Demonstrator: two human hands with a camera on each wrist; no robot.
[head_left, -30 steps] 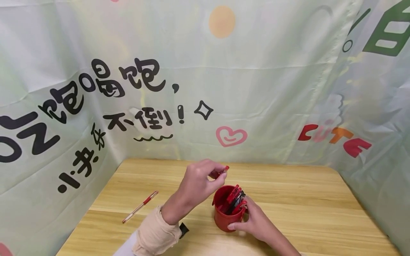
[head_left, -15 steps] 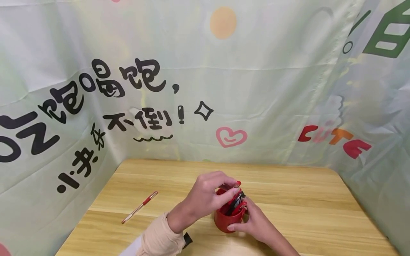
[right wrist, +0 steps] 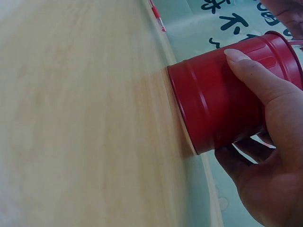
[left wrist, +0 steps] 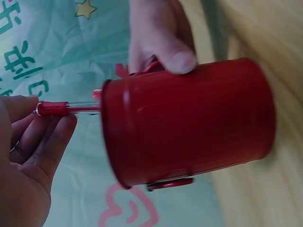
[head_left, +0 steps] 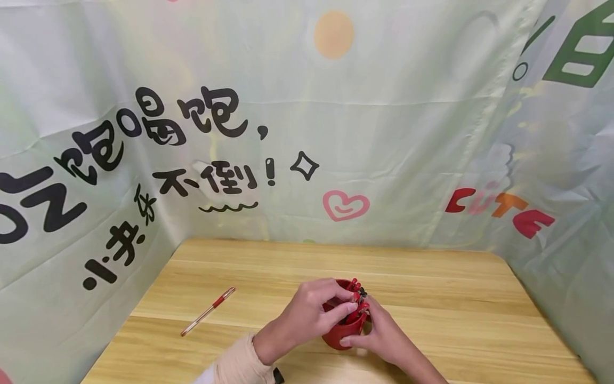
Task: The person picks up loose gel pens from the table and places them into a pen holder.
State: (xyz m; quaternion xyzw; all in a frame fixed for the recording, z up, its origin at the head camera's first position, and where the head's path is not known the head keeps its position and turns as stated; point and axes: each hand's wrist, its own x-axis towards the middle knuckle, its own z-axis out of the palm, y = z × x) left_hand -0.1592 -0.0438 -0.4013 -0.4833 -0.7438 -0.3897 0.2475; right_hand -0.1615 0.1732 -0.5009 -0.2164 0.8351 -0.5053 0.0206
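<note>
A red metal cup [head_left: 334, 339] stands on the wooden table, with several red pens [head_left: 355, 284] and something black showing at its mouth. My left hand [head_left: 312, 312] is over the cup and pinches a pen [left wrist: 53, 109] by its red grip. That pen's clear barrel passes behind the rim in the left wrist view, its lower end hidden inside the cup. From the right side, my right hand [head_left: 384, 332] grips the cup, its thumb lying along the wall in the right wrist view. A small red handle [left wrist: 171, 183] shows on the cup's side.
Another clear pen with a red grip [head_left: 208, 311] lies on the table [head_left: 455, 298] left of my hands. A small black object [head_left: 278, 376] shows beside my left sleeve. Printed cloth [head_left: 398, 144] hangs behind and along both sides of the table.
My left hand has come down and right from above the cup, lowering the pen into its mouth. The right hand keeps its hold on the cup in the same place.
</note>
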